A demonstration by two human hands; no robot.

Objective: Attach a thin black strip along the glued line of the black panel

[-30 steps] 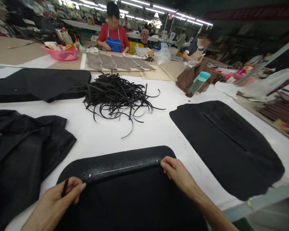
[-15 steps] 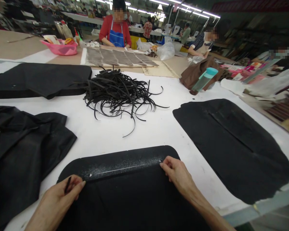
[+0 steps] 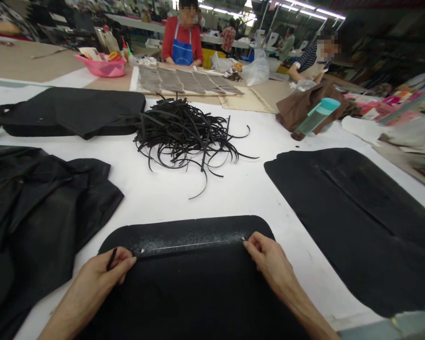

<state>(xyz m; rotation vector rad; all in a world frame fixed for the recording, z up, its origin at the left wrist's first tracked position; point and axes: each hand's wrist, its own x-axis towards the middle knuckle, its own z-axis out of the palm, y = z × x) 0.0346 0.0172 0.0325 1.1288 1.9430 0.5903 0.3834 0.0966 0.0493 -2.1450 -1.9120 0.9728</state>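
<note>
Spreading across the whole view, a white table [image 3: 241, 189] carries dark work pieces. A black panel [image 3: 198, 293] lies flat at its near edge, directly in front of the person, with its rounded far corners pointing away. A second panel [image 3: 347, 222] lies to the right, apart from the first. A crumpled cloth heap [image 3: 38, 212] sits to the left, and a flat black bag [image 3: 71, 113] lies beyond it. A loose pile of strips [image 3: 187, 134] rests mid-table, well past the near panel. A teal-capped bottle [image 3: 315, 118] leans by brown cloth farther right, and two co-workers stand at the tables behind.

The left hand [image 3: 106, 271] rests knuckles-up on the panel's left part, forearm coming in from the bottom edge. Its fingers [image 3: 125, 262] are curled shut, gripping a thin black strip [image 3: 191, 245] whose end pokes up between them. The strip runs taut along the panel's upper part. The right hand [image 3: 269, 259] lies on the panel's right side, wrist angled inward, fingers [image 3: 250, 243] drawn together and pinching the strip's other end.
</note>
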